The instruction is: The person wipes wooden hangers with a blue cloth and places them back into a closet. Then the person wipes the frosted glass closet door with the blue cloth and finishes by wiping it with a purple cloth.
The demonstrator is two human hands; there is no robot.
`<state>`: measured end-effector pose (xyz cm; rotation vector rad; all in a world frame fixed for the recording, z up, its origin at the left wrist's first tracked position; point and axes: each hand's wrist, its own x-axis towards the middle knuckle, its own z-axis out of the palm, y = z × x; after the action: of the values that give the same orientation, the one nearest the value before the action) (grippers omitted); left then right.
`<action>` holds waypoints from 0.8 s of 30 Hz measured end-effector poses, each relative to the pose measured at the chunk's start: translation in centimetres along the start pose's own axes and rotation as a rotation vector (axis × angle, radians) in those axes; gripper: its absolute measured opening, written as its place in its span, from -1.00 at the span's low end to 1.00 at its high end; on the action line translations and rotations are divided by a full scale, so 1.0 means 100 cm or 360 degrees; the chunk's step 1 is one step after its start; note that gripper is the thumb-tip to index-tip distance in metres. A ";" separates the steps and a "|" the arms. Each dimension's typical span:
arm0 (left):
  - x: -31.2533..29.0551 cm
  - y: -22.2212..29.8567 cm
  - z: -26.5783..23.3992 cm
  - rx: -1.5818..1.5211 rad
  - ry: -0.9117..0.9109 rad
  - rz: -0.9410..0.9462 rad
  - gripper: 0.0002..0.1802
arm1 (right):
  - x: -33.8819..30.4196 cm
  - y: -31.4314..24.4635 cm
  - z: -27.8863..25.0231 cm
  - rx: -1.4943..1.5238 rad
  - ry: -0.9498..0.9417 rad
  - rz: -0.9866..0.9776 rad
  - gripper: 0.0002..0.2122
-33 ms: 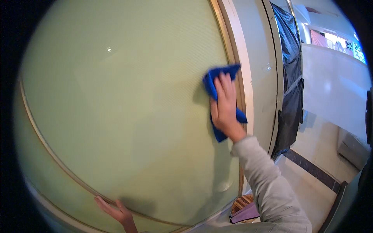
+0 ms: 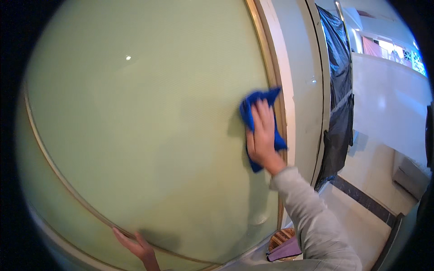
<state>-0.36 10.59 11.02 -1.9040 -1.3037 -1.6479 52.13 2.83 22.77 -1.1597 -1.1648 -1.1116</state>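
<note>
Head view, right hand (image 2: 262, 135): I see it pressed flat, fingers together, on the blue cloth (image 2: 253, 105) at the green panel's (image 2: 135, 135) right edge
Left hand (image 2: 135, 246): splayed open, braced low on the panel
Progress: no smears visible — I can't judge what's left

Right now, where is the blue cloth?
In the head view, the blue cloth is right of centre, pressed flat under the right hand against the pale green panel, beside its gold right-edge trim.
</note>
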 end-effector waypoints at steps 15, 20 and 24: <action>-0.007 0.013 0.012 -0.0253 -0.0122 -0.0143 -0.03 | 0.124 -0.068 0.029 0.0020 0.0200 -0.0125 -0.40; -0.014 -0.003 0.006 -0.0286 -0.0103 -0.0205 0.01 | 0.062 -0.135 0.044 0.0346 -0.0212 -0.0409 -0.45; -0.022 -0.018 0.012 -0.0541 -0.0184 -0.0473 -0.01 | -0.043 -0.121 0.040 0.0277 -0.0421 -0.0570 -0.52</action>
<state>-0.85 11.47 8.11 -2.1025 -1.4900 -2.0450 39.44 5.98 19.53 -1.0063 -1.6908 -1.1155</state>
